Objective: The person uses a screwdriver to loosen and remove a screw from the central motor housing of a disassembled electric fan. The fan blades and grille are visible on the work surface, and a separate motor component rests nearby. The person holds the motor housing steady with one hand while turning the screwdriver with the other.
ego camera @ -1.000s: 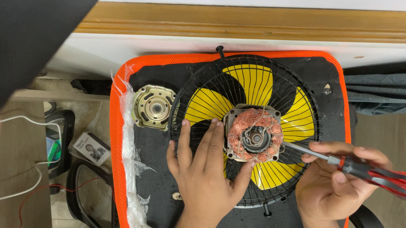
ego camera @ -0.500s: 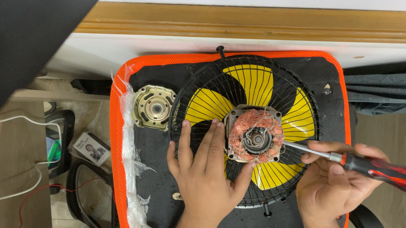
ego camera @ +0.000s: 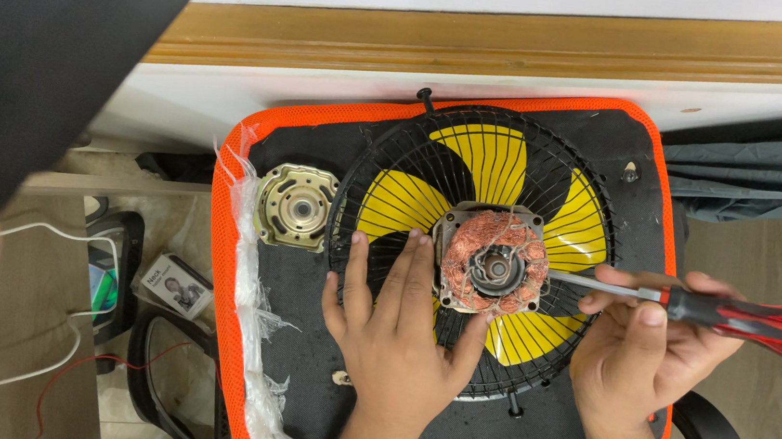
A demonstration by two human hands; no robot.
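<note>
Under the spread fingers of the left hand (ego camera: 396, 331), a black wire fan guard (ego camera: 384, 190) with yellow blades is pressed flat; the copper-wound motor stator (ego camera: 493, 264) lies just beyond the fingertips. A red-and-black-handled screwdriver (ego camera: 748, 320) is pinched by the right hand (ego camera: 648, 358), its tip beside the stator. Left of the fingers, a round metal motor cover (ego camera: 295, 207) is seen.

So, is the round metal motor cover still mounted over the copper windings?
No, the round metal motor cover lies beside the black wire grille, leaving the copper windings exposed.
</note>
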